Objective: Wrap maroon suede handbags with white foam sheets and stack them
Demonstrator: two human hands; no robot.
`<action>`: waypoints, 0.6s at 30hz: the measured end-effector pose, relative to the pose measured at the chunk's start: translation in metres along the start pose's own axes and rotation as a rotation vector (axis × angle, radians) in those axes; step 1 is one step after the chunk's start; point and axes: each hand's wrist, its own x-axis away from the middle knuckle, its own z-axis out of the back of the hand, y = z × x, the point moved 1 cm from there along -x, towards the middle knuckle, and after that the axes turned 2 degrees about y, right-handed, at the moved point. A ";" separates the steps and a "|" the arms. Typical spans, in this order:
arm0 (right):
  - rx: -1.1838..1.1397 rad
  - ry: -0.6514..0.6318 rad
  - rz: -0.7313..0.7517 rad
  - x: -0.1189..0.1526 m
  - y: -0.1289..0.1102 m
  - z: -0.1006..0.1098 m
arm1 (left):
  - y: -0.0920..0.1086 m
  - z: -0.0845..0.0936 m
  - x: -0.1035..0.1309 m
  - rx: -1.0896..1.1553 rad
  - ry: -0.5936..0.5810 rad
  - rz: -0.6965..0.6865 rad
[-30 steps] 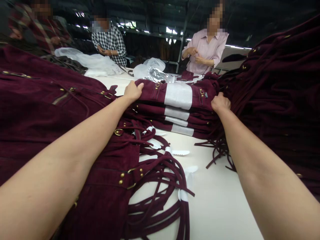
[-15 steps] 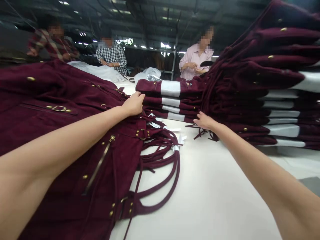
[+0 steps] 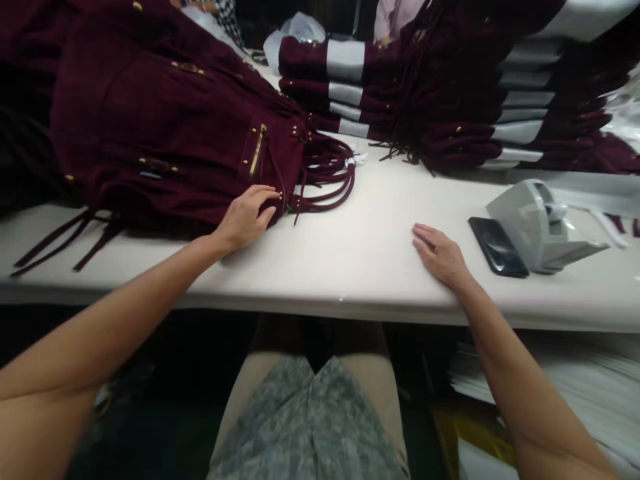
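Observation:
Several maroon bags (image 3: pixel 190 127) with brass zips and buckles lie piled at the left, their looped handles (image 3: pixel 345 190) pointing right. At the near right corner of this pile is my left hand (image 3: pixel 250 217), its fingers apart on or just over the cloth, holding nothing. My right hand (image 3: pixel 440 253) rests on the white table (image 3: pixel 365 253), palm down, empty, its fingers extended. Behind the hands stands a stack of folded maroon bags with white bands (image 3: pixel 345 93). A taller banded stack (image 3: pixel 460 120) rises to the right of it.
A black phone (image 3: pixel 499 247) lies beside a grey-white tape dispenser (image 3: pixel 543 227) at the right. Clear plastic (image 3: pixel 295 33) sits behind the stacks. A person in a pink shirt (image 3: pixel 393 17) is partly visible beyond. White sheets are stacked below the table.
The view has tilted down, showing the table's front edge, phone and dispenser. Both hands have drawn back towards me, away from the folded stack between them.

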 end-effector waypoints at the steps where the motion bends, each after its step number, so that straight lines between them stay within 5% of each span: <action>1: 0.039 0.043 0.038 0.007 0.000 -0.004 | 0.002 -0.007 0.013 -0.010 0.008 0.013; 6: 0.162 0.085 0.028 0.013 -0.002 -0.011 | 0.007 -0.028 0.040 -0.058 0.054 0.028; 11: 0.167 0.155 -0.015 0.014 -0.004 -0.007 | 0.010 -0.021 0.044 -0.021 0.115 0.075; 18: 0.040 0.265 -0.035 0.012 0.029 -0.017 | 0.002 -0.004 0.052 -0.177 0.523 0.268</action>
